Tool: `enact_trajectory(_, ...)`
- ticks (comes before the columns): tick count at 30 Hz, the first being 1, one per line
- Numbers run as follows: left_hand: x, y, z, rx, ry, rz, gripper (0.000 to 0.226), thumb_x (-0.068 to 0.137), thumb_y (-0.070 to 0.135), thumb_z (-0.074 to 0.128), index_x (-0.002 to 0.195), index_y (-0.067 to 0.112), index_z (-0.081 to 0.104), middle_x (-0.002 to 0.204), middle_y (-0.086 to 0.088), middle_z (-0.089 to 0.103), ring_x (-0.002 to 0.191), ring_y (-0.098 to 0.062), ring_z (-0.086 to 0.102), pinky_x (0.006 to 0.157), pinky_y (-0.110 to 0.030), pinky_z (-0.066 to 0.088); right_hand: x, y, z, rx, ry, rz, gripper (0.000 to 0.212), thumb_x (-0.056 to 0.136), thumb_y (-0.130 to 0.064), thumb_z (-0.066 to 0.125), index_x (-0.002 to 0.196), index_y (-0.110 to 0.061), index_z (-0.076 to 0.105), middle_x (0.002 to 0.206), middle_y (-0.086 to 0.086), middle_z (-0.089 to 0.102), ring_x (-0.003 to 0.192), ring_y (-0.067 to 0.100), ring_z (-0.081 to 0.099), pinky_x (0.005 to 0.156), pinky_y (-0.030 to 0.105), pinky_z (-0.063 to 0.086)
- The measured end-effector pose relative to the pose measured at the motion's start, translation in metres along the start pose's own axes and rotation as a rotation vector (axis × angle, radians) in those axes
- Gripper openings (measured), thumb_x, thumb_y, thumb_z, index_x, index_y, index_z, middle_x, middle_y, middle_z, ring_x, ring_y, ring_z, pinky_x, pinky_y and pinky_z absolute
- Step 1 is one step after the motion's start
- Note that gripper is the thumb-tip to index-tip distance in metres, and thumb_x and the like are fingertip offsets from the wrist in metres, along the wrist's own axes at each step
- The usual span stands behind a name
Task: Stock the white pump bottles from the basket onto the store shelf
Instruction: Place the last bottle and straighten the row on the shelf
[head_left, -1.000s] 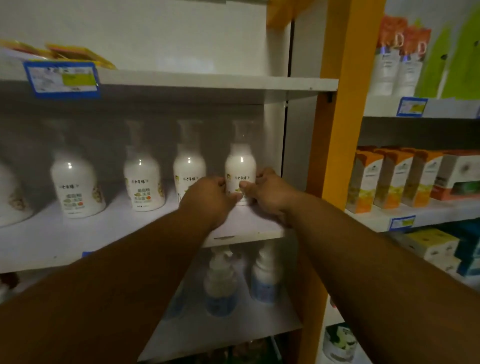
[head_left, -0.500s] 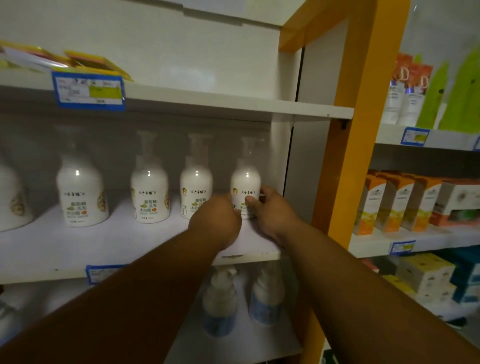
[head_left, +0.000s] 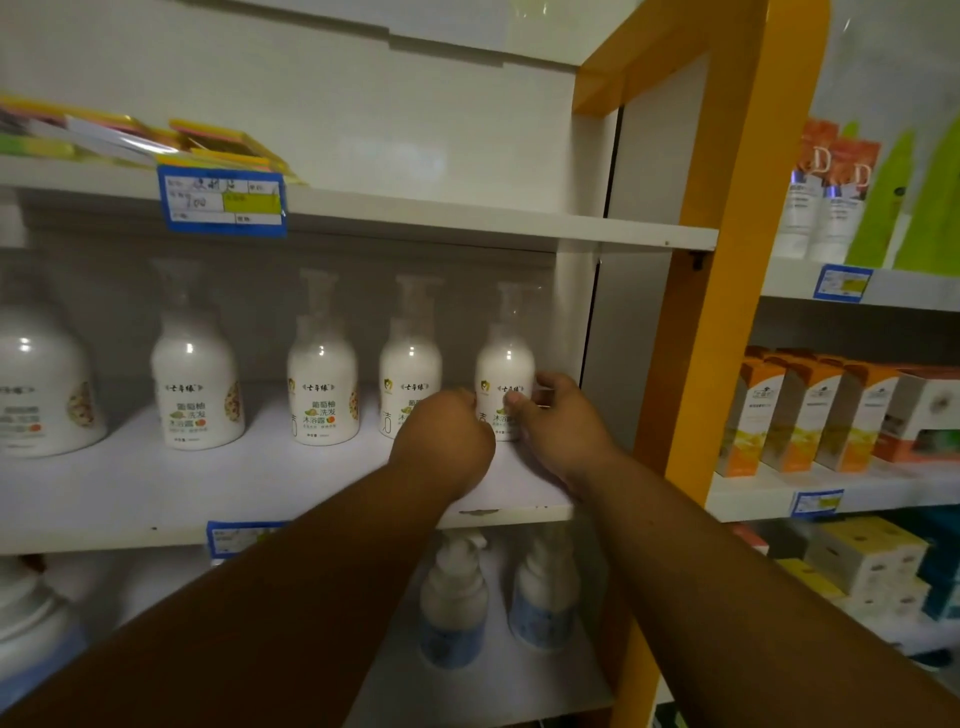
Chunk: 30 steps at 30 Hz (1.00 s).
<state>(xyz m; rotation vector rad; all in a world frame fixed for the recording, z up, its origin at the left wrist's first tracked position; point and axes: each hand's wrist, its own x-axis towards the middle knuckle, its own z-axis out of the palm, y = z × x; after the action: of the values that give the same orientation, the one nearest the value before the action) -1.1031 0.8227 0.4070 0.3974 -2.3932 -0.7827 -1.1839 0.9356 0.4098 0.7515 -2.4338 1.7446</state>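
Several white pump bottles with clear caps stand in a row on the middle white shelf (head_left: 260, 499). The rightmost bottle (head_left: 505, 364) stands upright near the shelf's right end. My right hand (head_left: 558, 421) wraps its lower right side, thumb on the label. My left hand (head_left: 441, 441) is curled against the bottle's lower left side and hides part of the neighbouring bottle (head_left: 410, 364). Two more bottles (head_left: 323, 379) (head_left: 196, 379) stand to the left. The basket is not in view.
An orange upright post (head_left: 727, 312) bounds the shelf on the right. Beyond it are shelves with orange boxes (head_left: 810, 415) and tubes (head_left: 826, 208). Blue-labelled pump bottles (head_left: 454, 603) stand on the lower shelf. Flat packets (head_left: 156, 140) lie on the upper shelf.
Both hands stay on the rightmost bottle. The view has tilted upward a little, so shelf and bottles sit lower in the frame.
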Motion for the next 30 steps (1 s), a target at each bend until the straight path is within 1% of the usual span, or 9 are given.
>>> enact_trajectory(4, -0.008, -0.001, -0.015, -0.118, -0.032, 0.044, 0.021, 0.092, 0.016, 0.048, 0.084, 0.018, 0.067, 0.085, 0.001, 0.069, 0.084, -0.020, 0.066, 0.072, -0.027, 0.051, -0.003, 0.000, -0.002, 0.034, 0.085, 0.009, 0.050, 0.094, -0.034, 0.067, 0.136, -0.015, 0.047, 0.122, 0.004, 0.062, 0.107, 0.020, 0.063, 0.089, 0.034, 0.053)
enact_trajectory(6, -0.022, -0.003, -0.031, -0.166, -0.034, 0.095, 0.023, 0.096, 0.018, 0.048, 0.104, 0.020, 0.070, 0.098, 0.009, 0.069, 0.090, -0.008, 0.064, 0.077, -0.017, 0.048, -0.007, -0.004, -0.004, 0.084, 0.109, 0.027, 0.040, 0.094, -0.032, 0.067, 0.127, -0.018, 0.050, 0.112, 0.001, 0.061, 0.091, 0.012, 0.061, 0.068, 0.024, 0.048)
enact_trajectory(9, -0.051, -0.021, -0.078, -0.150, -0.025, 0.212, 0.031, 0.097, 0.016, 0.051, 0.124, 0.026, 0.064, 0.111, 0.017, 0.068, 0.104, -0.001, 0.064, 0.091, -0.015, 0.046, -0.013, -0.010, -0.007, 0.115, 0.126, 0.052, 0.030, 0.093, -0.029, 0.067, 0.116, -0.015, 0.054, 0.103, 0.003, 0.062, 0.080, 0.010, 0.059, 0.056, 0.020, 0.042)
enact_trajectory(13, -0.090, -0.079, -0.166, 0.054, 0.169, 0.234, 0.029, 0.092, 0.009, 0.055, 0.102, 0.033, 0.067, 0.090, 0.024, 0.068, 0.091, 0.005, 0.066, 0.079, 0.001, 0.041, -0.038, -0.022, -0.010, -0.023, 0.217, -0.072, 0.014, 0.094, -0.023, 0.064, 0.102, -0.013, 0.057, 0.088, 0.000, 0.060, 0.086, 0.020, 0.062, 0.058, 0.023, 0.043)
enact_trajectory(16, -0.115, -0.130, -0.228, 0.097, 0.413, 0.062, 0.019, 0.092, 0.013, 0.055, 0.096, 0.029, 0.064, 0.085, 0.016, 0.068, 0.079, -0.007, 0.065, 0.071, -0.007, 0.043, -0.071, -0.045, 0.002, -0.143, 0.289, -0.366, 0.005, 0.096, -0.016, 0.059, 0.098, -0.012, 0.059, 0.084, 0.005, 0.058, 0.079, 0.023, 0.057, 0.066, 0.024, 0.045)
enact_trajectory(21, -0.131, -0.193, -0.278, 0.089, 0.491, -0.195, 0.031, 0.092, 0.013, 0.053, 0.123, 0.016, 0.054, 0.119, -0.004, 0.062, 0.106, -0.023, 0.061, 0.087, -0.032, 0.048, -0.134, -0.125, 0.091, -0.114, -0.106, -0.718, 0.011, 0.092, -0.014, 0.062, 0.084, -0.021, 0.065, 0.078, -0.007, 0.065, 0.070, 0.016, 0.060, 0.063, 0.025, 0.049)
enact_trajectory(23, -0.128, -0.204, -0.283, 0.104, 0.394, -0.299, 0.051, 0.092, 0.015, 0.055, 0.141, 0.013, 0.042, 0.135, -0.008, 0.054, 0.117, -0.026, 0.057, 0.092, -0.034, 0.048, -0.142, -0.154, 0.139, -0.108, -0.267, -0.641, 0.005, 0.091, -0.024, 0.064, 0.089, -0.027, 0.068, 0.083, -0.008, 0.069, 0.075, 0.009, 0.066, 0.068, 0.021, 0.054)
enact_trajectory(27, -0.116, -0.220, -0.294, 0.041, 0.164, -0.405, 0.070, 0.094, 0.016, 0.055, 0.155, 0.014, 0.022, 0.149, -0.010, 0.044, 0.127, -0.029, 0.051, 0.100, -0.040, 0.050, -0.133, -0.186, 0.218, -0.083, -0.475, -0.411, 0.035, 0.090, -0.038, 0.065, 0.123, -0.027, 0.063, 0.112, -0.004, 0.071, 0.102, 0.018, 0.068, 0.095, 0.043, 0.055)
enact_trajectory(30, -0.104, -0.231, -0.300, 0.203, 0.052, -0.365, 0.068, 0.094, 0.021, 0.059, 0.153, 0.017, 0.026, 0.146, -0.008, 0.048, 0.125, -0.027, 0.054, 0.094, -0.038, 0.053, -0.126, -0.194, 0.256, -0.297, -0.517, -0.367, 0.055, 0.090, -0.028, 0.070, 0.139, -0.011, 0.051, 0.133, 0.007, 0.063, 0.118, 0.026, 0.062, 0.091, 0.029, 0.045)
